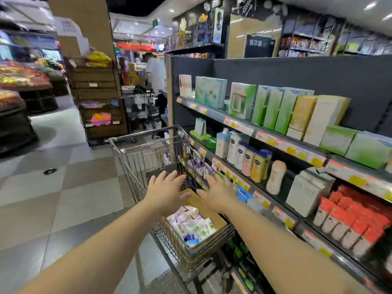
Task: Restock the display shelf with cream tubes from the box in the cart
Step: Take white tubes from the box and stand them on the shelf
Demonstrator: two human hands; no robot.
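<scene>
A metal shopping cart (pixel 129 160) stands beside the dark display shelf (pixel 275 143). In its near end sits an open cardboard box (pixel 214 217) filled with several small white, purple and green cream tubes (pixel 191 225). Both my arms reach out over the cart. My left hand (pixel 165 192) hovers above the box's far end with its fingers straight and spread. My right hand (pixel 218 192) is level with it, fingers straight, over the cart's right side near the shelf edge. Neither hand holds anything.
The shelf carries green and white boxes (pixel 273 109) on top, lotion bottles (pixel 248 158) in the middle and red-capped tubes (pixel 356 221) to the right. A person (pixel 156 79) with another cart (pixel 140 107) stands ahead. Wooden crates (pixel 95 96) and produce stands line the left aisle.
</scene>
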